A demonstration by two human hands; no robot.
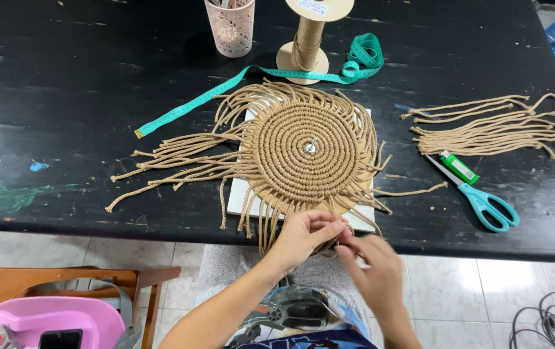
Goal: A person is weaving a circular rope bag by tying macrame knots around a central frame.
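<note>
Both hands pinch cords at mat's near edge | left hand (303, 236) fingers closed on jute strands (266, 223) | right hand (376, 268) blurred, fingers pinching | round coiled mat (303, 152) on black bench (83, 84)

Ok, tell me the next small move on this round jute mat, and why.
Probably pull the cord at the near edge snug against the coil. Both hands, left hand and right hand, pinch strands at the round mat's near rim, where loose cords hang unworked, so the outer ring looks unfinished there.
</note>
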